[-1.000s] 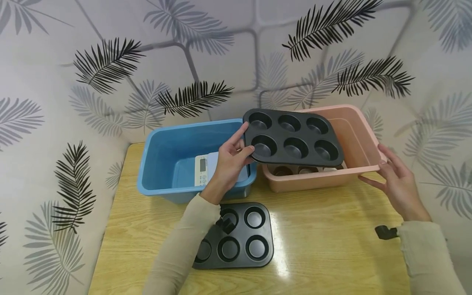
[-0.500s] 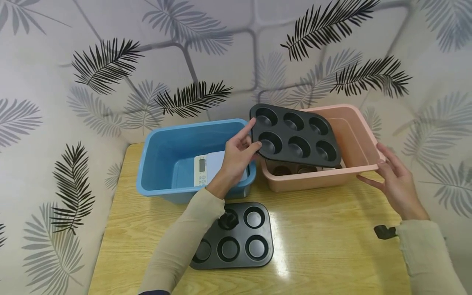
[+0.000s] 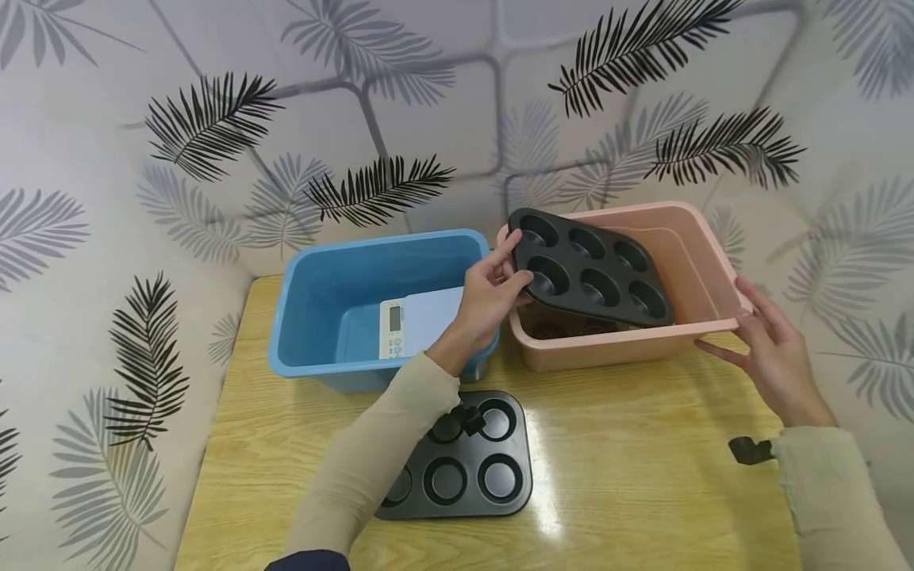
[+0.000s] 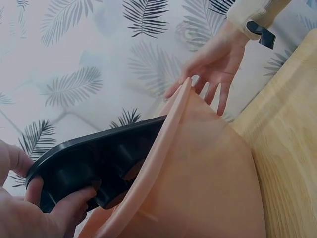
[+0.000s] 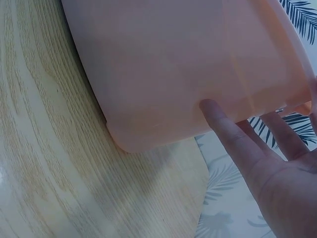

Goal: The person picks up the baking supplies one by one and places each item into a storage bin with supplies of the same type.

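Note:
My left hand point(image 3: 485, 305) grips the left end of a black muffin tin point(image 3: 591, 266), thumb on top near a cup. Tilted, the tin has its left end raised and its right end down inside the pink bin point(image 3: 607, 353). My right hand point(image 3: 778, 365) holds that bin's rim at the right front corner, with one finger along the outer wall in the right wrist view. Under the tin, dark round shapes inside the bin are mostly hidden. A second black muffin tin point(image 3: 474, 456) lies flat on the table, partly covered by my left forearm.
Left of the pink bin stands a blue bin point(image 3: 343, 369) with a white digital kitchen scale point(image 3: 428, 317) in it. Both bins sit at the back of the wooden table point(image 3: 628, 476), close to a leaf-patterned wall point(image 3: 457, 119).
The held muffin tin has moved right and its right end lower into the pink bin, carried by my left hand. My right hand has stayed on the rim.

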`<state>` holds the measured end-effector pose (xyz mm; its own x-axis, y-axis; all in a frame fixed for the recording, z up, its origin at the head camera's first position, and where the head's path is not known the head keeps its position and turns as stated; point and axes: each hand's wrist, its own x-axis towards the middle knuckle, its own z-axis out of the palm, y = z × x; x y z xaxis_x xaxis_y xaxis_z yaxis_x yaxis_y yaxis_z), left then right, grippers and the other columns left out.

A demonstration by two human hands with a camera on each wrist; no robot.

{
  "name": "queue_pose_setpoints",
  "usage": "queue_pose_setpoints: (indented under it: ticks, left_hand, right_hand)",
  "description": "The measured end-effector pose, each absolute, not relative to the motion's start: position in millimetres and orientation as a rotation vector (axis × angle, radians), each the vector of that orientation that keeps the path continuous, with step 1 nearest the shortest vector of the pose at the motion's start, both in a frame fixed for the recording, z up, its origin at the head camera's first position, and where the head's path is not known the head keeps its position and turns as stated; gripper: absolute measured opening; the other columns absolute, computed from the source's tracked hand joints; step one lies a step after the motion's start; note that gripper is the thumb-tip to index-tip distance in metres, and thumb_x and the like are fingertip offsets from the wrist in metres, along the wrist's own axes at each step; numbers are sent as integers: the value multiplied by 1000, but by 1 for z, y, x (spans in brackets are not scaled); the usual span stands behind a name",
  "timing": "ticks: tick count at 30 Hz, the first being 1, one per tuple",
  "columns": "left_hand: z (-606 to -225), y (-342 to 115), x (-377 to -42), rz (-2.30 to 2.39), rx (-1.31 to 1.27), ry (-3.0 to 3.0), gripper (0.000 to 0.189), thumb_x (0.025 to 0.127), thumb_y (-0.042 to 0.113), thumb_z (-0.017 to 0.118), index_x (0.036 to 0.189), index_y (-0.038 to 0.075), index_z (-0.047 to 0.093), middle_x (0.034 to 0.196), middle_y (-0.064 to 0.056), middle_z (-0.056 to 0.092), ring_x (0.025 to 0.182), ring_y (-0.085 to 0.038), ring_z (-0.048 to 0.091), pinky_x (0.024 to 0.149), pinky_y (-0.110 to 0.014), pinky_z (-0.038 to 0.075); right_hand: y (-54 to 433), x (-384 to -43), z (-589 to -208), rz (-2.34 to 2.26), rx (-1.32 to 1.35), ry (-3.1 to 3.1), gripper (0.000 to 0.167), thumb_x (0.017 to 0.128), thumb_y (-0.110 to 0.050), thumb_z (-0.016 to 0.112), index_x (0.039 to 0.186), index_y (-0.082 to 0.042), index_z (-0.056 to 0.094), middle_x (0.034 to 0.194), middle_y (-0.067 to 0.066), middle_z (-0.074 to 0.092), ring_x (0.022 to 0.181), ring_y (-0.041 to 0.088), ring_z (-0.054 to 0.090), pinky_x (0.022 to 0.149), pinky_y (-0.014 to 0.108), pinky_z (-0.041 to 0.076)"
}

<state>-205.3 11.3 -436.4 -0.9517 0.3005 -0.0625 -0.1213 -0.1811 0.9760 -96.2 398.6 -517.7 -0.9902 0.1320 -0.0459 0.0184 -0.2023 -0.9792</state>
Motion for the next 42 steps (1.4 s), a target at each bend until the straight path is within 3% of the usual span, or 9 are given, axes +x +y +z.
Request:
queue_pose_setpoints:
  ticks: [13, 20, 27, 29, 31, 33, 35, 38, 42]
  left_hand:
    - [-438, 47, -202, 2214, 36, 1793, 71, 102, -7, 63, 167, 16, 47, 78, 1, 52, 75, -11, 64, 97, -49, 63]
    - [-444, 56, -199, 2199, 40, 1826, 70, 103, -5, 64, 167, 17, 47, 76, 3, 51, 68, -10, 54, 97, -49, 64]
    - [-448, 61, -200, 2171, 72, 1845, 70, 103, -4, 64, 167, 17, 46, 77, 2, 49, 66, -10, 50, 91, -39, 67]
    - [-446, 61, -199, 2066, 91, 1939, 71, 104, 0, 64, 169, 18, 44, 91, -3, 58, 77, -13, 55, 92, -34, 65]
    - [-442, 59, -197, 1881, 144, 2085, 71, 106, 7, 64, 171, 18, 39, 121, -12, 62, 98, -20, 62, 99, -36, 60]
    - [-435, 56, -194, 1666, 224, 2224, 74, 107, 16, 64, 174, 18, 32, 159, -17, 48, 132, -27, 60, 111, -45, 54]
    - [-426, 52, -192, 1504, 335, 2308, 77, 108, 23, 63, 175, 18, 26, 179, -18, 21, 158, -33, 43, 124, -51, 45]
    - [-416, 48, -192, 1446, 495, 2341, 77, 108, 27, 64, 175, 17, 27, 184, -15, 14, 169, -32, 25, 133, -56, 34]
    - [-410, 45, -192, 1459, 594, 2350, 75, 106, 25, 66, 173, 17, 33, 180, -11, 29, 167, -27, 32, 133, -52, 35]
  right_hand:
    - [399, -95, -518, 2416, -121, -1888, 59, 117, -15, 51, 173, -23, 34, 171, -2, 36, 128, 0, 65, 82, 32, 68]
    - [400, -96, -520, 2412, -112, -1886, 59, 117, -14, 50, 173, -22, 35, 172, -1, 35, 129, 1, 64, 82, 33, 68]
    - [399, -97, -521, 2398, -97, -1898, 59, 117, -15, 50, 173, -22, 34, 174, -1, 33, 129, 1, 64, 82, 32, 68]
    - [398, -97, -521, 2400, -87, -1891, 59, 117, -14, 49, 173, -22, 34, 174, 0, 33, 129, 1, 64, 82, 32, 68]
    - [397, -98, -521, 2407, -79, -1881, 59, 117, -13, 49, 173, -21, 34, 174, 1, 33, 130, 2, 65, 82, 33, 68]
    - [397, -98, -521, 2409, -84, -1879, 59, 117, -13, 49, 173, -21, 34, 174, 1, 33, 130, 2, 65, 82, 33, 68]
    - [397, -98, -520, 2411, -101, -1878, 59, 117, -14, 50, 173, -22, 34, 174, 1, 34, 129, 1, 65, 82, 33, 68]
    - [398, -98, -519, 2417, -121, -1867, 59, 117, -14, 51, 173, -22, 36, 173, 0, 36, 128, 1, 67, 81, 33, 68]
    - [398, -98, -520, 2434, -104, -1853, 59, 116, -12, 50, 173, -21, 36, 172, -1, 39, 129, 2, 68, 81, 34, 69]
